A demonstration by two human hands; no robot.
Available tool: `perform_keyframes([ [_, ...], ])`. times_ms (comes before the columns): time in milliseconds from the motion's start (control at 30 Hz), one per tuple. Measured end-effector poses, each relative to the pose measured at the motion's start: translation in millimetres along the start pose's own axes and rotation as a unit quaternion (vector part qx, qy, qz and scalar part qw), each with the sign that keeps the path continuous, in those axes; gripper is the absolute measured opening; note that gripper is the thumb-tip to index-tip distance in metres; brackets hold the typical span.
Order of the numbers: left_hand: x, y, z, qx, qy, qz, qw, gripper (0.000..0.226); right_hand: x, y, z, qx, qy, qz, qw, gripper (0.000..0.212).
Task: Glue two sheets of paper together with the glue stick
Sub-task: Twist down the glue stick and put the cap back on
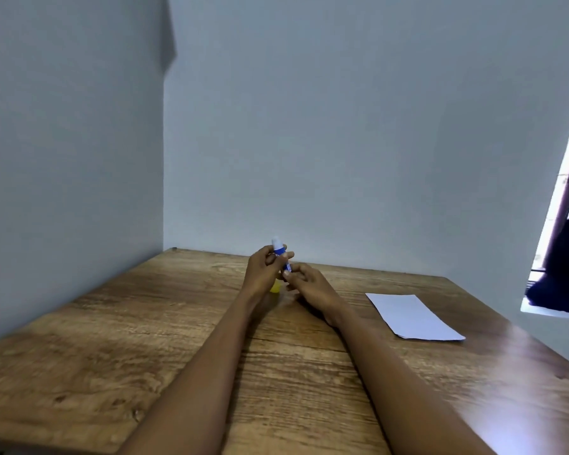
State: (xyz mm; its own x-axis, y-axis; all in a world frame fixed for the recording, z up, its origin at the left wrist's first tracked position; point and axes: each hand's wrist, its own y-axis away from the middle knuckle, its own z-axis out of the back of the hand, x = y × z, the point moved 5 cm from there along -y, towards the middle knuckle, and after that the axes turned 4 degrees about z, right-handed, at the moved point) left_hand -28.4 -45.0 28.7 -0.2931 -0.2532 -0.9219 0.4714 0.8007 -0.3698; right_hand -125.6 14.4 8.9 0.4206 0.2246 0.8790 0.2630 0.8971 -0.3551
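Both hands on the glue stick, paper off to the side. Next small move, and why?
Probably carry the glue stick over to the white paper. The left hand grips the barrel, the right hand pinches its lower end, and its white tip looks exposed, with a yellow piece, perhaps the cap, below. The paper lies untouched to the right.

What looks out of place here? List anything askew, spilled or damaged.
Nothing is spilled or damaged. The paper lies flat but skewed to the table edges, off to the right. Both the left hand and right hand hold the glue stick; a yellow piece shows under the left hand.
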Motion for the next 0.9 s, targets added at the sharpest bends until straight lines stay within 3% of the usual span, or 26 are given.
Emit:
perform_keyframes([
  [167,-3,1,1,0.035,0.052,0.018,0.998,0.026,-1,0,1,0.074,-0.024,-0.022,0.997,0.038],
  [267,1,1,4,0.043,0.068,0.028,0.996,0.024,-1,1,2,0.084,-0.02,-0.023,0.996,0.03],
  [433,-5,-1,3,0.042,0.053,-0.006,0.998,0.021,5,-4,14,-0.023,0.071,0.043,0.996,0.012],
  [533,-4,2,-5,0.052,0.037,-0.004,0.998,0.017,4,-3,17,-0.09,0.176,0.024,0.98,0.029],
  [600,-2,2,-5,0.049,0.037,-0.002,0.998,0.019,5,-2,13,-0.082,0.192,0.025,0.978,0.033],
  [667,-3,0,-1,0.038,0.041,-0.004,0.998,0.025,7,-2,7,-0.032,0.155,0.046,0.986,0.025],
  [767,-5,-2,5,0.027,0.039,-0.01,0.999,0.028,13,-1,1,0.029,0.137,0.056,0.989,0.033],
  [900,-4,4,3,0.016,0.037,-0.019,0.999,0.03,9,0,10,-0.056,0.19,0.057,0.979,0.026],
])
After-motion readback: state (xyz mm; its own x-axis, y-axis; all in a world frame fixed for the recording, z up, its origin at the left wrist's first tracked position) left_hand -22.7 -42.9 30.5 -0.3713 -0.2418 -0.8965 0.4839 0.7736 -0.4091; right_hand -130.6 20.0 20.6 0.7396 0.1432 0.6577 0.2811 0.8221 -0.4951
